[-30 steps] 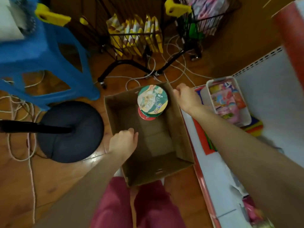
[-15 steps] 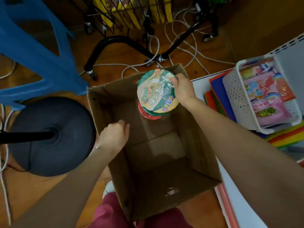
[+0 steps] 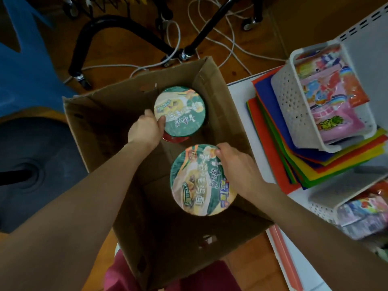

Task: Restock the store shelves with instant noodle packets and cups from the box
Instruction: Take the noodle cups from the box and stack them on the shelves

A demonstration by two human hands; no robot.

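Near cup: a round, green-lidded instant noodle cup (image 3: 202, 179), lid up, held over the open brown cardboard box (image 3: 92, 127).
Far cup: a second green-lidded noodle cup (image 3: 179, 111) in the box's far corner, sitting on a red-rimmed cup (image 3: 175, 140) that is mostly hidden.
Right-hand grip (image 3: 237, 166): fingers curled over the near cup's right rim, holding it.
Left-hand grip (image 3: 144, 131): closed on the far cup's left side, thumb on the lid's edge.
Handling: probably light, with thin walls that crush if squeezed. The wrap looks glossy and is likely slippery.
Hold: best taken at the rim, likely the stiffest part, and not by pressing on the lid's centre.
Destination: the white store shelf (image 3: 237, 87), just right of the box.
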